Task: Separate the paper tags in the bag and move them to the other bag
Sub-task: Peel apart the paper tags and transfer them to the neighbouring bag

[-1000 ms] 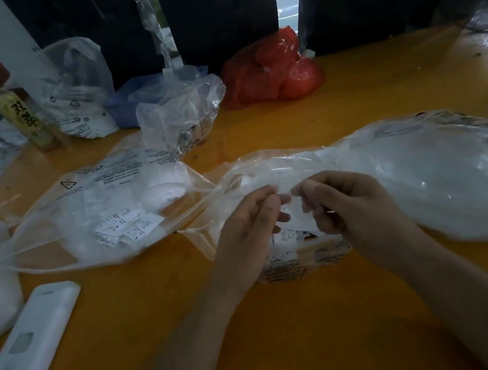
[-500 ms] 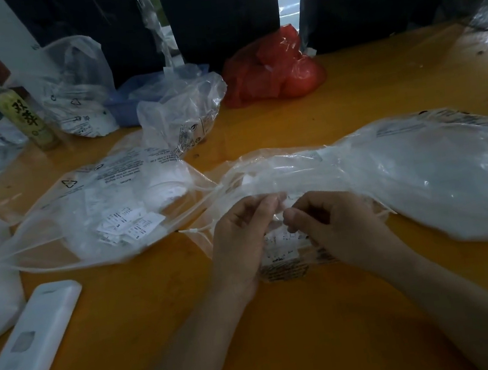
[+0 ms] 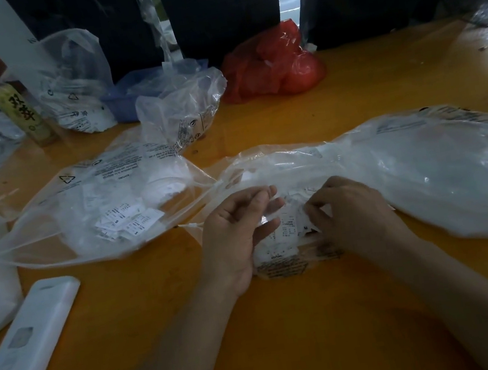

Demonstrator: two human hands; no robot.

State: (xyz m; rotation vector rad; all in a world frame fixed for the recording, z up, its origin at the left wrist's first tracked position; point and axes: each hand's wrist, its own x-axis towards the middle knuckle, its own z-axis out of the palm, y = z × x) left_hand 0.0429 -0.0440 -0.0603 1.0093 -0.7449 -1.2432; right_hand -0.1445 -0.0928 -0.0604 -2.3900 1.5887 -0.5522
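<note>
We work on the orange worktop (image 3: 336,116), largest things first. The source bag (image 3: 420,167) sprawls from the middle to the right edge, its mouth toward us near the front middle. The second bag (image 3: 90,205) lies toward the left edge, mouth facing the first, with a few separated tags (image 3: 131,221) already showing through its film. Between our hands, at the mouth of the source bag, sits a bunch of printed tags (image 3: 286,235); whether they lie inside the film or on top of it we cannot tell.

Our left hand (image 3: 236,232) is curled, palm inward, fingers and thumb pinching at the bunch's upper left edge. Our right hand (image 3: 352,214) is knuckles up, its fingertips curled down onto the bunch's right side; its grip seems clamped on a tag, though the fingertips are hidden.

To do this step well, we judge it best to hold the bunch steady with the left and peel one tag off with the right, pulling sideways, not upward, so the thin paper does not tear. We should keep the loose film out of the pinch, then carry the freed tag left into the second bag's mouth.
</note>
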